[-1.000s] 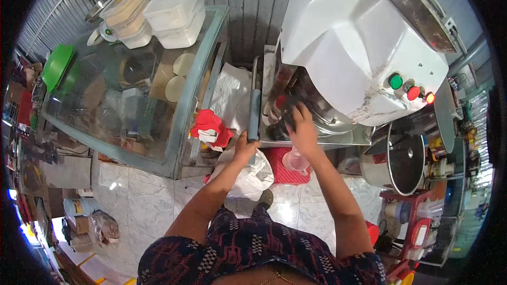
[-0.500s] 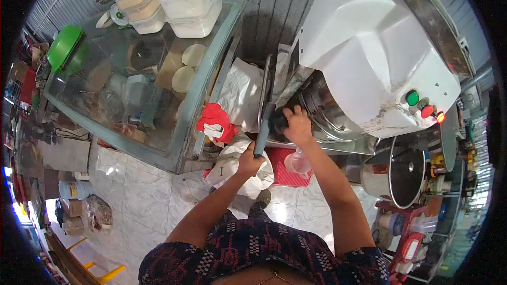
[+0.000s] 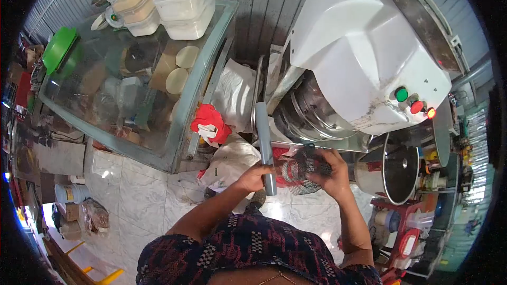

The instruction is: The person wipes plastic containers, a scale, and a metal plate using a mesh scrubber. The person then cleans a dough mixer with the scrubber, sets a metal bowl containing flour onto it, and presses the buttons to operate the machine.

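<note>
My left hand (image 3: 254, 178) is closed around the lower part of a grey pipe (image 3: 264, 142), which stands nearly upright in front of me. My right hand (image 3: 334, 173) grips a bundle of dark mesh netting (image 3: 304, 166), its fingers wrapped along the right side. The netting hangs just right of the pipe; whether the two touch I cannot tell. Beyond both hands is the steel bowl (image 3: 301, 113) of a large white mixer (image 3: 364, 58). A white sack (image 3: 232, 161) stands on the floor behind my left hand.
A glass display case (image 3: 111, 87) is at the left, with stacked plastic tubs (image 3: 185, 8) and a green basin (image 3: 59, 50) on top. A red cloth (image 3: 210, 123) hangs at its corner. A steel pot (image 3: 401, 171) sits on a red stool (image 3: 409, 227) at the right.
My right hand has come back toward me from beside the mixer bowl, with the netting in it. The grey pipe has moved slightly nearer to me and stands straighter in my left hand.
</note>
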The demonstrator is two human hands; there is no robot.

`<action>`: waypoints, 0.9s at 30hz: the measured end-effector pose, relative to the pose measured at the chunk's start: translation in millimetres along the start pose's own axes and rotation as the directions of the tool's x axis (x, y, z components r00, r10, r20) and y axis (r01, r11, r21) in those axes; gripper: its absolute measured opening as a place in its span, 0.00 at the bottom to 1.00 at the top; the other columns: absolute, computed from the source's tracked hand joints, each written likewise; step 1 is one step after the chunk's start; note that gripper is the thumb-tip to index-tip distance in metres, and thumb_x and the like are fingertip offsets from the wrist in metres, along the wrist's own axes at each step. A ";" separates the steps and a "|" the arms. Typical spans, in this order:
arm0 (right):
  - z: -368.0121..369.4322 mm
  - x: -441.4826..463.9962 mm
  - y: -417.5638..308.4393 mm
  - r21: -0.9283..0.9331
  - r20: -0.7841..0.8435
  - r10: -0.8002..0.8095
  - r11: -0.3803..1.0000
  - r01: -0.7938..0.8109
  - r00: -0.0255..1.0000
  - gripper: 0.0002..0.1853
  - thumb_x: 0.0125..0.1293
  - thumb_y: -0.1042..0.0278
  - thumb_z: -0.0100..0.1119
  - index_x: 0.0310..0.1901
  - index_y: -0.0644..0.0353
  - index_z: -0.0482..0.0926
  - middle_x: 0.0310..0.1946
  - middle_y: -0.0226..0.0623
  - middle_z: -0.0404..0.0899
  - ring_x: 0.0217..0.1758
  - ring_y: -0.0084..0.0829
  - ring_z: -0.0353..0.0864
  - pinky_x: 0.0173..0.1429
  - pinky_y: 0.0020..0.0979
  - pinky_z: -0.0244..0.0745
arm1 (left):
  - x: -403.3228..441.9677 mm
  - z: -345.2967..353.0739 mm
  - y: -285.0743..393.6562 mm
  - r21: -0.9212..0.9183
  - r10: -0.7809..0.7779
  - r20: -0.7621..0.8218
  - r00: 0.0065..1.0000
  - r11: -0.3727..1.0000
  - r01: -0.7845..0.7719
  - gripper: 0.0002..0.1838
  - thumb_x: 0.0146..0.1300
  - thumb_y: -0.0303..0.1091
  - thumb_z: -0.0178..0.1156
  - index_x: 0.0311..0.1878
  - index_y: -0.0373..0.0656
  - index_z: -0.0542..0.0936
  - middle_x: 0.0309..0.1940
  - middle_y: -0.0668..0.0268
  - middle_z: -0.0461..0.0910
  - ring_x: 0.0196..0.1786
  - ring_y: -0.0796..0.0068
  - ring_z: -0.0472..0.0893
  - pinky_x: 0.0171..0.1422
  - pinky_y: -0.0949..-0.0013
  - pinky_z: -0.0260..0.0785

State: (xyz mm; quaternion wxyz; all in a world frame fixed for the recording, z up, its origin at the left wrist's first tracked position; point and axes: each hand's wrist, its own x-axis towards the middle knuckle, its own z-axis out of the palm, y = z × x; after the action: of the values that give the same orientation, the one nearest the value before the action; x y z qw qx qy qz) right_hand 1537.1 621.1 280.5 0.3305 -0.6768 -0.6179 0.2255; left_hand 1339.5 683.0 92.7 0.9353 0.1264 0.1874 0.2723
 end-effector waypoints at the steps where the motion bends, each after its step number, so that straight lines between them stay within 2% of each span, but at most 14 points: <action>1: -4.4 1.9 -10.2 0.024 0.010 -0.005 1.000 0.004 1.000 0.31 0.37 0.72 0.74 0.49 0.62 0.77 0.43 0.43 0.76 0.46 0.41 0.79 0.52 0.34 0.73 | -3.0 14.1 4.5 -0.044 -0.046 0.122 0.991 0.998 0.052 0.20 0.58 0.32 0.60 0.54 0.40 0.70 0.49 0.57 0.76 0.52 0.54 0.77 0.51 0.41 0.72; 3: -7.3 7.3 -22.4 0.047 0.011 -0.005 0.999 0.004 1.000 0.31 0.37 0.71 0.74 0.49 0.63 0.77 0.42 0.43 0.76 0.45 0.40 0.79 0.52 0.34 0.73 | -13.8 48.3 21.2 -0.035 -0.088 0.290 0.953 0.994 0.103 0.30 0.59 0.35 0.59 0.63 0.36 0.64 0.57 0.55 0.73 0.57 0.51 0.74 0.55 0.36 0.69; 8: -13.6 26.5 -56.7 0.186 -0.169 -0.060 0.978 0.091 0.984 0.24 0.46 0.67 0.71 0.45 0.66 0.76 0.36 0.42 0.77 0.42 0.36 0.77 0.47 0.32 0.71 | -29.5 94.7 49.2 -0.175 -0.003 0.372 0.928 0.982 0.073 0.30 0.58 0.34 0.61 0.64 0.38 0.64 0.57 0.53 0.72 0.55 0.51 0.76 0.58 0.41 0.68; 9: -11.0 30.6 -58.9 0.227 -0.199 -0.051 0.969 0.097 0.979 0.18 0.54 0.67 0.67 0.43 0.67 0.75 0.34 0.40 0.77 0.38 0.30 0.76 0.44 0.30 0.70 | -29.2 98.3 53.8 -0.192 0.058 0.298 0.953 0.981 0.000 0.30 0.58 0.34 0.61 0.63 0.38 0.65 0.56 0.53 0.73 0.55 0.53 0.76 0.57 0.43 0.70; 11: -3.3 40.4 -63.9 0.352 -0.218 0.032 0.935 0.047 0.976 0.16 0.56 0.67 0.65 0.42 0.68 0.75 0.33 0.39 0.78 0.37 0.27 0.75 0.43 0.28 0.70 | -26.0 91.6 59.5 -0.168 0.133 0.115 0.984 0.979 -0.112 0.26 0.58 0.34 0.61 0.59 0.36 0.68 0.50 0.54 0.77 0.51 0.60 0.79 0.52 0.52 0.76; 12: -1.1 46.1 -67.1 0.475 -0.212 0.116 0.880 -0.001 0.970 0.15 0.59 0.66 0.63 0.41 0.68 0.75 0.32 0.38 0.78 0.35 0.25 0.74 0.42 0.27 0.69 | -27.0 87.8 62.7 -0.161 0.134 0.125 0.983 0.980 -0.113 0.26 0.58 0.34 0.61 0.59 0.36 0.68 0.50 0.54 0.77 0.51 0.60 0.79 0.52 0.52 0.76; 14: -1.4 56.0 -75.4 0.400 -0.220 0.062 0.916 0.032 0.974 0.14 0.62 0.65 0.61 0.41 0.68 0.76 0.31 0.34 0.79 0.35 0.21 0.73 0.42 0.25 0.69 | -36.3 96.1 71.6 -0.041 0.137 0.177 0.975 0.990 -0.132 0.22 0.58 0.36 0.61 0.54 0.36 0.72 0.44 0.56 0.79 0.43 0.61 0.82 0.44 0.57 0.79; 17: 1.6 67.4 -85.1 0.750 -0.002 0.416 0.602 -0.274 0.909 0.16 0.61 0.65 0.62 0.46 0.67 0.76 0.37 0.32 0.80 0.37 0.23 0.77 0.45 0.26 0.72 | -42.2 97.4 71.6 -0.072 0.118 0.226 0.967 0.992 -0.104 0.22 0.59 0.43 0.58 0.50 0.36 0.74 0.40 0.54 0.80 0.37 0.61 0.82 0.37 0.62 0.80; 18: 11.7 67.8 -73.6 0.752 -0.004 0.415 0.601 -0.271 0.910 0.16 0.61 0.65 0.62 0.46 0.67 0.76 0.37 0.32 0.80 0.37 0.23 0.77 0.45 0.26 0.72 | -43.2 95.5 71.4 -0.114 0.116 0.239 0.964 0.989 -0.091 0.23 0.60 0.46 0.58 0.50 0.36 0.74 0.39 0.53 0.80 0.35 0.61 0.82 0.36 0.63 0.79; 20: 40.1 69.6 -40.1 0.870 0.093 0.387 0.416 -0.264 0.917 0.19 0.60 0.63 0.64 0.49 0.64 0.76 0.41 0.34 0.80 0.39 0.25 0.79 0.47 0.28 0.73 | -43.3 97.8 72.1 -0.127 0.128 0.277 0.952 0.987 -0.096 0.24 0.60 0.47 0.57 0.50 0.36 0.74 0.38 0.51 0.80 0.34 0.61 0.82 0.36 0.64 0.79; 21: 50.7 66.3 -42.6 0.918 0.073 0.454 0.317 -0.237 0.888 0.20 0.66 0.58 0.55 0.54 0.63 0.73 0.44 0.36 0.80 0.44 0.31 0.79 0.52 0.36 0.73 | -43.5 98.5 72.6 -0.148 0.140 0.308 0.941 0.984 -0.099 0.25 0.60 0.49 0.57 0.51 0.36 0.74 0.37 0.50 0.80 0.33 0.61 0.82 0.36 0.66 0.79; 22: 49.3 66.8 -51.3 0.918 0.073 0.449 0.318 -0.236 0.890 0.20 0.66 0.58 0.55 0.54 0.63 0.73 0.44 0.36 0.80 0.44 0.31 0.79 0.52 0.36 0.73 | -43.3 98.9 74.4 -0.146 0.144 0.309 0.940 0.984 -0.103 0.25 0.60 0.49 0.57 0.51 0.36 0.74 0.37 0.50 0.80 0.33 0.61 0.82 0.36 0.66 0.79; 24: 41.6 66.4 -71.7 0.985 0.035 0.438 -0.167 0.044 0.898 0.20 0.67 0.55 0.52 0.53 0.63 0.74 0.47 0.41 0.79 0.48 0.38 0.79 0.56 0.39 0.73 | -42.6 98.9 78.7 -0.254 0.121 0.278 0.953 0.966 -0.048 0.26 0.60 0.49 0.57 0.52 0.37 0.73 0.36 0.49 0.80 0.30 0.62 0.82 0.37 0.66 0.79; 27: 2.5 76.2 -59.8 0.951 -0.146 0.500 -0.167 0.260 0.854 0.18 0.63 0.57 0.55 0.47 0.62 0.77 0.46 0.43 0.80 0.48 0.43 0.79 0.56 0.43 0.74 | -44.7 95.2 84.6 -0.232 0.142 0.321 0.936 0.970 -0.068 0.27 0.60 0.49 0.58 0.54 0.38 0.71 0.37 0.49 0.79 0.34 0.61 0.82 0.39 0.64 0.78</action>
State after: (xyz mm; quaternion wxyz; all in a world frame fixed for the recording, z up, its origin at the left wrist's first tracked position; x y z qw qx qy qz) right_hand 1504.6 697.7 330.1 0.8414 -0.2708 -0.0455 0.4655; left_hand 1305.4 714.7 219.5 0.9457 0.0780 -0.0126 0.3154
